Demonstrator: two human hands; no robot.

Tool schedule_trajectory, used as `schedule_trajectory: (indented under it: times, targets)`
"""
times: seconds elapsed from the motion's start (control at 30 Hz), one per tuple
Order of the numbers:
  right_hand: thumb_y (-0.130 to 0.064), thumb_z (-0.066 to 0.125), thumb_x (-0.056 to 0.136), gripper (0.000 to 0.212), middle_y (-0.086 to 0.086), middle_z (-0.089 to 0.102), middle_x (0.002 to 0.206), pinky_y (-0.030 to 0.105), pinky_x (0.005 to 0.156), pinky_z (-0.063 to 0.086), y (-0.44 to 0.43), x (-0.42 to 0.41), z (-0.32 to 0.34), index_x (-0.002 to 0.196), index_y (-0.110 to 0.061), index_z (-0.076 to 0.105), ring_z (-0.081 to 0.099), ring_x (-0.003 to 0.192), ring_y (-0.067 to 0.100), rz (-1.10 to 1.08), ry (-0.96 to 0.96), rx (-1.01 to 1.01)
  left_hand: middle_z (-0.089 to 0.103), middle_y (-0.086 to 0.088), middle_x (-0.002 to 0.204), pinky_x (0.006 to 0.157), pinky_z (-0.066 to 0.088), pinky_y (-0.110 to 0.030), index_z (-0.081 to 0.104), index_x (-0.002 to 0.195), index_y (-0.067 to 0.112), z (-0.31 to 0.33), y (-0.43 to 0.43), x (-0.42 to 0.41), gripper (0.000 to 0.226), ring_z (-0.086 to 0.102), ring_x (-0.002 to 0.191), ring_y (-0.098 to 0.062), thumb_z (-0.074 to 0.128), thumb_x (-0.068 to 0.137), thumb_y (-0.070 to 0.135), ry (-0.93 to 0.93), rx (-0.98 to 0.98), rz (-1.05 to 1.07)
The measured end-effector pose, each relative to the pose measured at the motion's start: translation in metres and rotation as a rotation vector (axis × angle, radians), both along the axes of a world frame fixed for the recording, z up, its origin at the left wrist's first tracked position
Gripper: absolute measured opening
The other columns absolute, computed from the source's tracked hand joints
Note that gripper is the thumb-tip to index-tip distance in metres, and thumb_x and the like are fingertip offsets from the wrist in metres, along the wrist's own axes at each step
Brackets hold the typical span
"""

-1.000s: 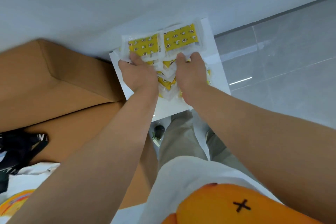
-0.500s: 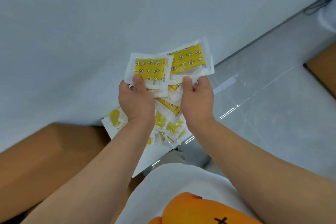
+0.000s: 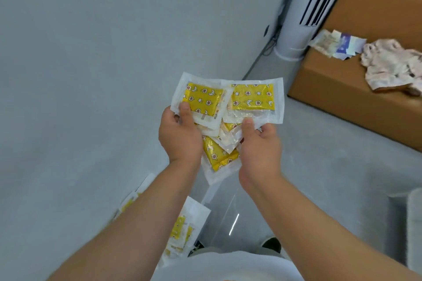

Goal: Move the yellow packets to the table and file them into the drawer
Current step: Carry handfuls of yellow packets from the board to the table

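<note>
yellow packets gripped, both hands

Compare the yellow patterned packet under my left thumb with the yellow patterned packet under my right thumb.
The yellow left-thumb packet looks squarer and tilted; the yellow right-thumb packet is wider. The thumb of the left hand presses yellow print; that of the right hand presses a clear strip below the print. Both have white edges and moon-and-star print.

Bunch of yellow packets, star and moon print, clear white sealed edges, fanned and overlapping in mid-air, pinched between left hand and right hand, thumbs on top; loose packets lying flat lower left, partly hidden
</note>
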State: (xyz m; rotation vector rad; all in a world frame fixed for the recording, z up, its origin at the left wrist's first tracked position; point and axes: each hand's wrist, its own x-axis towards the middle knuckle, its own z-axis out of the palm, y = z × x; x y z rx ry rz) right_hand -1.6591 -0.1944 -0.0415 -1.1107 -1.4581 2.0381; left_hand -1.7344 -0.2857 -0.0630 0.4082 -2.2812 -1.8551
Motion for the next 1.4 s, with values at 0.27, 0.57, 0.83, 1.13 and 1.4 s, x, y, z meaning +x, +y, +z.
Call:
schedule_trajectory:
  times: [0.27, 0.57, 0.83, 1.13, 1.4]
  targets:
    - [-0.023, 0.056, 0.105, 0.012, -0.005, 0.076, 0.077, 0.042, 0.069, 0.064, 0.125, 0.051, 0.026, 0.096, -0.019, 0.062, 0.076, 0.080, 0.019, -0.241, 0.111, -0.030, 0.065, 0.013, 0.082, 0.062, 0.048, -0.019, 0.062, 0.097, 0.020, 0.030, 0.130, 0.026, 0.025, 0.064, 0.074, -0.003, 0.052, 0.102, 0.042, 0.043, 0.011, -0.201]
    - [-0.019, 0.056, 0.105, 0.009, -0.003, 0.079, 0.093, 0.054, 0.089, 0.060, 0.286, 0.128, 0.042, 0.101, -0.023, 0.063, 0.076, 0.093, 0.022, -0.437, 0.236, 0.001, 0.067, 0.011, 0.083, 0.063, 0.050, -0.021, 0.064, 0.097, 0.019, 0.052, 0.276, 0.065, 0.022, 0.066, 0.074, -0.004, 0.055, 0.102, 0.039, 0.077, 0.057, -0.365]
    - [-0.021, 0.056, 0.105, 0.010, -0.007, 0.079, 0.097, 0.047, 0.084, 0.062, 0.394, 0.206, 0.042, 0.109, -0.024, 0.064, 0.077, 0.092, 0.016, -0.612, 0.257, 0.039, 0.070, 0.011, 0.087, 0.050, 0.046, -0.007, 0.064, 0.099, 0.016, 0.052, 0.402, 0.120, 0.024, 0.066, 0.070, 0.000, 0.055, 0.102, 0.039, 0.059, 0.083, -0.526]
    - [-0.018, 0.055, 0.105, 0.009, -0.009, 0.079, 0.092, 0.041, 0.080, 0.062, 0.499, 0.268, 0.025, 0.108, -0.021, 0.063, 0.077, 0.089, 0.014, -0.872, 0.236, 0.017, 0.072, 0.011, 0.093, 0.063, 0.055, -0.021, 0.065, 0.104, 0.020, 0.028, 0.547, 0.164, 0.022, 0.071, 0.080, -0.004, 0.055, 0.102, 0.040, -0.007, 0.068, -0.757]
    - [-0.021, 0.058, 0.104, 0.006, -0.002, 0.078, 0.095, 0.049, 0.086, 0.061, 0.653, 0.318, 0.000, 0.102, -0.018, 0.062, 0.077, 0.091, 0.020, -1.133, 0.142, 0.035, 0.070, 0.013, 0.088, 0.062, 0.051, -0.017, 0.063, 0.097, 0.023, 0.007, 0.743, 0.201, 0.017, 0.068, 0.077, -0.001, 0.056, 0.102, 0.038, -0.018, 0.084, -1.018]
